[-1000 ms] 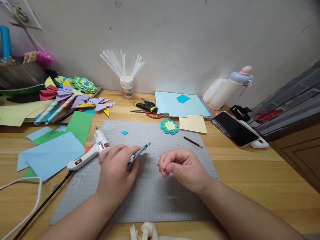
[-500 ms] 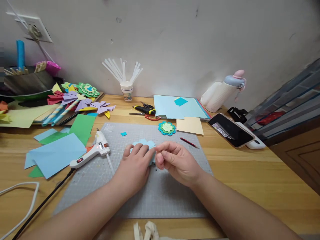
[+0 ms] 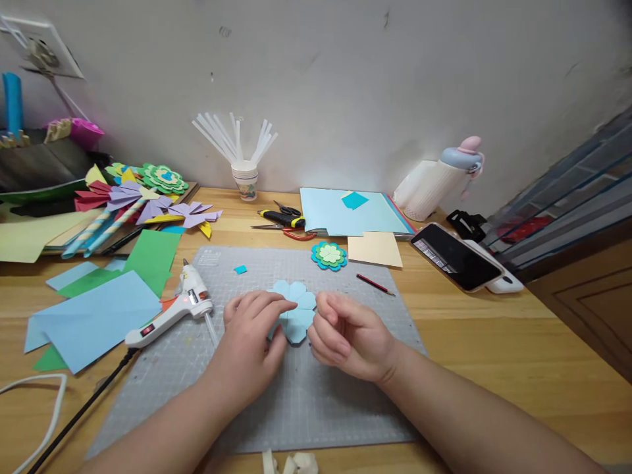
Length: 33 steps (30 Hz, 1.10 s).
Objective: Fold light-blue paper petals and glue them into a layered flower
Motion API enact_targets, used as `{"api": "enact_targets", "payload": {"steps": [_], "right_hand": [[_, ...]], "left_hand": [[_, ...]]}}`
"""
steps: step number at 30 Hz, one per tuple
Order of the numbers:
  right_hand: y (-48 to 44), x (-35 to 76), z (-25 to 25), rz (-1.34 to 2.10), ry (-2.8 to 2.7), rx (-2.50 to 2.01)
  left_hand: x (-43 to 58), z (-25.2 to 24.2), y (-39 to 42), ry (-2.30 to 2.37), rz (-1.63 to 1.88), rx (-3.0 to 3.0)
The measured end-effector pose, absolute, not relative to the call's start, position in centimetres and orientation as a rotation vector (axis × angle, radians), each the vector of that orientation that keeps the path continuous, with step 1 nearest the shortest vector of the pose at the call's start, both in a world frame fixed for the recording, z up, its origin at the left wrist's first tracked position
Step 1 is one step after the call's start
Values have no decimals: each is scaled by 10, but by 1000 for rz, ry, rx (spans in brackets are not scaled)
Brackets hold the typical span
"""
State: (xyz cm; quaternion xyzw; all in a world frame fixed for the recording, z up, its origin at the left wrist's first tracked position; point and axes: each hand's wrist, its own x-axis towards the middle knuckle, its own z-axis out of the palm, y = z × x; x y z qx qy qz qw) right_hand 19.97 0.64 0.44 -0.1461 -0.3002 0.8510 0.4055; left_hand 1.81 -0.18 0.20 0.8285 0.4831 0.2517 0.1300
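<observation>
A light blue paper flower (image 3: 298,324) lies flat on the grey cutting mat (image 3: 326,411), its left side partly covered. My left hand (image 3: 257,332) rests over that side, index finger stretched across the petals, thumb apart. Close by the flower's right edge, my right hand (image 3: 350,337) is closed with its fingers curled and thumb and index together; anything inside is hidden. Behind them sits a layered paper flower (image 3: 329,255) in blue, green and pale yellow. A tiny blue paper scrap (image 3: 240,269) lies on the mat toward the back left.
Left of the mat are a white glue gun (image 3: 185,306) with a black cord and blue paper sheets (image 3: 101,322). Scissors (image 3: 289,209), a pencil (image 3: 375,284), a paper cup of white sticks (image 3: 245,181), a phone (image 3: 457,257) and a bottle (image 3: 437,184) stand or lie around.
My hands have drawn apart, the left moving left and the right lower, so more of the light blue flower shows. The right fingers have curled in more. The view has shifted slightly.
</observation>
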Motion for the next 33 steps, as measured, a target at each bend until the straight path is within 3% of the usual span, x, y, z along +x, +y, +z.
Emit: {"api": "enact_targets", "payload": {"steps": [15,25,29,33], "right_hand": [[2,199,-8,2393,-604,-183],[-6,203,20,2348,-853,-245],[-24,228,39,2312,-1162,-496],[-49,276,63,2127,-1733,-1128]], "left_hand": [[15,-1,-3,1361,769,2341],[11,1,1,1513,744,2363],[3,-5,11,1705,684,2339],[-2,-7,15,1728,618,2343]]}}
